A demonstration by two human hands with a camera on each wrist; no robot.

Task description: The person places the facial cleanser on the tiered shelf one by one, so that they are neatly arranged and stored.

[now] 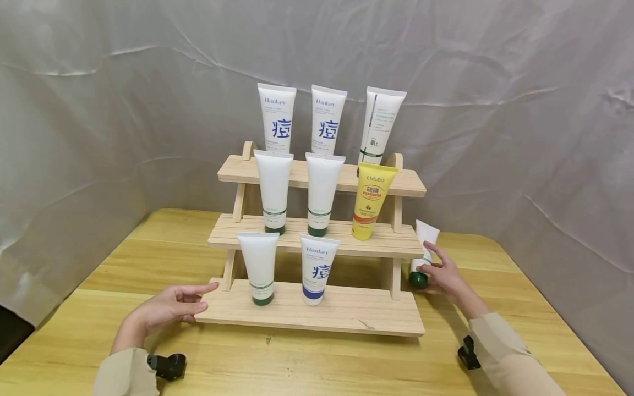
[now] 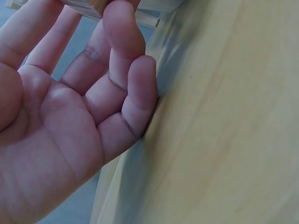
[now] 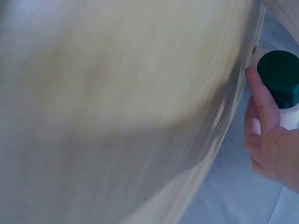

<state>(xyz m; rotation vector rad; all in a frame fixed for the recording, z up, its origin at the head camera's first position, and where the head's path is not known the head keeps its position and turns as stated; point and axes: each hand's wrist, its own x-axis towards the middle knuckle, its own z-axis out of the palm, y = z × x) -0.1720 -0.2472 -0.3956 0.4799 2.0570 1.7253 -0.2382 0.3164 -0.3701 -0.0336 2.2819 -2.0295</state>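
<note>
A white squeeze tube with a green cap (image 1: 419, 280) is held in my right hand (image 1: 446, 276), just beyond the right end of the three-tier wooden display rack (image 1: 317, 324). In the right wrist view that green cap (image 3: 279, 74) faces the camera beside the fingers. My left hand (image 1: 165, 309) grips the left end of the bottom tier between thumb and fingers. The left wrist view shows its curled fingers at the wood's edge (image 2: 88, 5). On the bottom tier stand a white green-capped tube (image 1: 258, 264) and a white blue-capped tube (image 1: 318, 269).
The middle tier carries two white green-capped tubes (image 1: 273, 190) and a yellow tube (image 1: 372, 201). Three white tubes (image 1: 277, 118) stand on the top tier. The rack rests on a wooden table (image 1: 297, 363), with a grey curtain (image 1: 317, 44) behind.
</note>
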